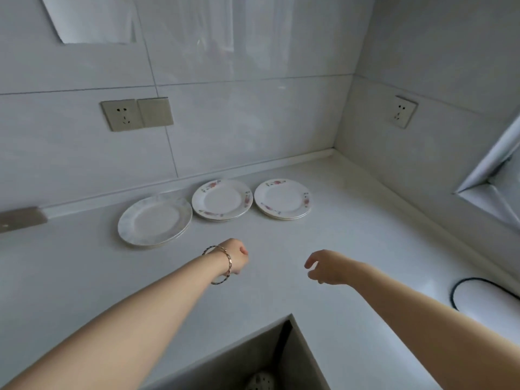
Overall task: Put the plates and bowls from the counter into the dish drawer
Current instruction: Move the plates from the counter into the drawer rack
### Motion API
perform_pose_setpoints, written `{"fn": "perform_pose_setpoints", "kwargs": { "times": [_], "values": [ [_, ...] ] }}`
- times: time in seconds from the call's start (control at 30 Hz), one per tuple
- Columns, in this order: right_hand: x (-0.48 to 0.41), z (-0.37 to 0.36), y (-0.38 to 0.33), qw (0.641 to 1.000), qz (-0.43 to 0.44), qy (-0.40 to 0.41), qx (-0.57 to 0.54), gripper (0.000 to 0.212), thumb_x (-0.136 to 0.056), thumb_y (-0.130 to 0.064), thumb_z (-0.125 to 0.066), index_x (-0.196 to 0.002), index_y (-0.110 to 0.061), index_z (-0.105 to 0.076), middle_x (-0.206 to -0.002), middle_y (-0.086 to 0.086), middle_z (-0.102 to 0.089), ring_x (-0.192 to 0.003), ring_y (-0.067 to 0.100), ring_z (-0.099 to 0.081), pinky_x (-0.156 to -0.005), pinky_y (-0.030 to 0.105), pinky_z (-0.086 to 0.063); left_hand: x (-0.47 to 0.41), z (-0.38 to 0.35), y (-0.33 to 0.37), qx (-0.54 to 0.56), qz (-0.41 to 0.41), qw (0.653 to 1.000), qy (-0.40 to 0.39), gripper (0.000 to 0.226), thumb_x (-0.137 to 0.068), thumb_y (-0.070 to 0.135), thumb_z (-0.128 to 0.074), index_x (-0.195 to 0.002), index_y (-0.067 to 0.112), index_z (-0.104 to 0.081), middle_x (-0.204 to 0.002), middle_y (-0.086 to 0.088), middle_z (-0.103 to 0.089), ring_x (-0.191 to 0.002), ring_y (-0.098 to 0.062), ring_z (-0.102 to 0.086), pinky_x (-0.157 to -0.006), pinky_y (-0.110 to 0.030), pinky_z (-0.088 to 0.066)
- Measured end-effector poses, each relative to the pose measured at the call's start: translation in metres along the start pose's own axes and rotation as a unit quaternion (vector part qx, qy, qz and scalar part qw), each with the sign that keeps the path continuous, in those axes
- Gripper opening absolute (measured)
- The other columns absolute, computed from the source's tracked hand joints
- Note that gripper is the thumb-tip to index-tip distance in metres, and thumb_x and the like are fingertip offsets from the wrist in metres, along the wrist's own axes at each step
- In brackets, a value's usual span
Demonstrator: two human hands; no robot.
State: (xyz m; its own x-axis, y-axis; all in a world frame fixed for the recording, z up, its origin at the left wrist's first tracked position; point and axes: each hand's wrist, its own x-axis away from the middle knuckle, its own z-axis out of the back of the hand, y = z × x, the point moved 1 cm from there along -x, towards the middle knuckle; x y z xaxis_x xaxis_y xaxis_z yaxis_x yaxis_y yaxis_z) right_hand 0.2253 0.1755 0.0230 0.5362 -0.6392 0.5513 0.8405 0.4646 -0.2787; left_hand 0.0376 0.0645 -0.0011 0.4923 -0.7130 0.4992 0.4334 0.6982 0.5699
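Note:
Three small stacks of plates sit in a row near the back of the white counter [337, 220]. The left stack is grey-marbled plates [154, 220]. The middle stack of flowered plates [221, 199] and the right stack of flowered plates [282, 199] have red flowers on their rims. My left hand [235, 257], with two bracelets at the wrist, hovers in front of the plates, its fingers folded out of sight and holding nothing. My right hand [326, 267] hovers to the right with fingers loosely curled, also holding nothing. No bowls or drawer are in view.
Tiled walls meet at the back right corner, with wall sockets [121, 115] on the left wall and a socket [403, 111] on the right. A black cable [472, 285] loops on the counter at the right. The counter's inner corner edge [291, 316] drops to the floor below.

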Motion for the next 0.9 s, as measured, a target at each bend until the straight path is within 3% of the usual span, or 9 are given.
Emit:
{"fn": "perform_pose_setpoints", "kwargs": {
  "times": [0.07, 0.27, 0.37, 0.43, 0.53, 0.63, 0.67, 0.73, 0.9],
  "values": [
    [-0.037, 0.014, 0.001, 1.0, -0.012, -0.005, -0.012, 0.037, -0.089, -0.02, -0.049, -0.127, -0.02, -0.055, -0.128, 0.009, -0.059, -0.109, 0.023, -0.056, -0.089, 0.027, -0.042, -0.043, 0.01, 0.01, -0.001, -0.001, 1.0, -0.013, 0.026, -0.084, 0.001, -0.039, -0.067, 0.019, -0.047, -0.085, -0.011, -0.059, -0.074, -0.022, -0.053, -0.05, -0.018, -0.033],
    [-0.149, 0.056, 0.0, 0.994, -0.057, -0.015, -0.088, 0.034, -0.091, -0.025, -0.048, -0.122, -0.012, -0.057, -0.097, 0.003, -0.058, -0.088, 0.018, -0.056, -0.083, 0.026, -0.042, -0.178, 0.047, 0.051, 0.019, 0.014, 0.997, -0.067, 0.022, -0.091, 0.004, -0.041, -0.074, 0.016, -0.048, -0.08, -0.008, -0.056, -0.07, -0.024, -0.054, -0.05, -0.019, -0.038],
    [-0.202, 0.069, 0.005, 0.988, -0.096, -0.02, -0.121, 0.036, -0.091, -0.023, -0.047, -0.123, -0.01, -0.057, -0.098, 0.001, -0.055, -0.092, 0.018, -0.052, -0.081, 0.024, -0.038, -0.24, 0.061, 0.071, 0.036, 0.019, 0.996, -0.079, 0.022, -0.092, 0.008, -0.041, -0.073, 0.018, -0.048, -0.068, -0.001, -0.053, -0.057, -0.013, -0.052, -0.047, -0.02, -0.036],
    [-0.231, 0.074, 0.009, 0.983, -0.123, -0.027, -0.137, 0.037, -0.092, -0.017, -0.043, -0.122, -0.001, -0.057, -0.11, 0.013, -0.063, -0.104, 0.026, -0.058, -0.081, 0.025, -0.039, -0.275, 0.069, 0.081, 0.041, 0.018, 0.997, -0.061, 0.019, -0.09, 0.009, -0.042, -0.077, 0.018, -0.05, -0.069, -0.002, -0.057, -0.058, -0.014, -0.055, -0.051, -0.024, -0.042],
    [-0.278, 0.076, 0.016, 0.967, -0.18, -0.01, -0.18, 0.035, -0.093, -0.017, -0.043, -0.118, 0.005, -0.055, -0.117, 0.02, -0.061, -0.11, 0.032, -0.058, -0.088, 0.031, -0.047, -0.337, 0.076, 0.092, 0.017, 0.007, 0.999, -0.041, 0.021, -0.085, 0.006, -0.041, -0.075, 0.011, -0.059, -0.085, -0.022, -0.063, -0.08, -0.029, -0.063, -0.074, -0.04, -0.053],
    [-0.318, 0.068, 0.027, 0.93, -0.263, 0.035, -0.256, 0.022, -0.087, -0.02, -0.048, -0.075, -0.004, -0.055, -0.075, 0.011, -0.058, -0.076, 0.027, -0.056, -0.062, 0.026, -0.044, -0.385, 0.077, 0.1, -0.031, 0.006, 0.999, -0.024, 0.024, -0.084, 0.008, -0.045, -0.101, 0.004, -0.061, -0.102, -0.023, -0.062, -0.103, -0.034, -0.06, -0.088, -0.037, -0.048],
    [-0.329, 0.063, 0.031, 0.914, -0.285, 0.044, -0.284, 0.025, -0.085, -0.021, -0.047, -0.066, -0.006, -0.052, -0.072, 0.009, -0.058, -0.071, 0.026, -0.056, -0.062, 0.025, -0.045, -0.397, 0.076, 0.103, -0.036, 0.014, 0.999, -0.022, 0.031, -0.086, 0.01, -0.045, -0.115, 0.005, -0.055, -0.114, -0.02, -0.059, -0.112, -0.033, -0.057, -0.094, -0.037, -0.045],
    [-0.344, 0.055, 0.036, 0.884, -0.31, 0.065, -0.343, 0.023, -0.083, -0.022, -0.046, -0.072, -0.005, -0.058, -0.078, 0.013, -0.066, -0.075, 0.029, -0.063, -0.073, 0.033, -0.055, -0.418, 0.068, 0.106, -0.052, 0.029, 0.998, -0.029, 0.046, -0.089, 0.016, -0.046, -0.133, 0.003, -0.041, -0.135, -0.017, -0.05, -0.123, -0.033, -0.05, -0.101, -0.038, -0.041],
    [-0.354, 0.044, 0.038, 0.836, -0.311, 0.117, -0.436, 0.027, -0.086, -0.018, -0.047, -0.088, 0.002, -0.064, -0.083, 0.018, -0.07, -0.081, 0.035, -0.07, -0.082, 0.044, -0.057, -0.43, 0.043, 0.116, -0.015, 0.042, 0.998, -0.037, 0.044, -0.089, 0.014, -0.048, -0.129, -0.003, -0.046, -0.133, -0.018, -0.053, -0.12, -0.034, -0.053, -0.096, -0.035, -0.044]
  ]
}}
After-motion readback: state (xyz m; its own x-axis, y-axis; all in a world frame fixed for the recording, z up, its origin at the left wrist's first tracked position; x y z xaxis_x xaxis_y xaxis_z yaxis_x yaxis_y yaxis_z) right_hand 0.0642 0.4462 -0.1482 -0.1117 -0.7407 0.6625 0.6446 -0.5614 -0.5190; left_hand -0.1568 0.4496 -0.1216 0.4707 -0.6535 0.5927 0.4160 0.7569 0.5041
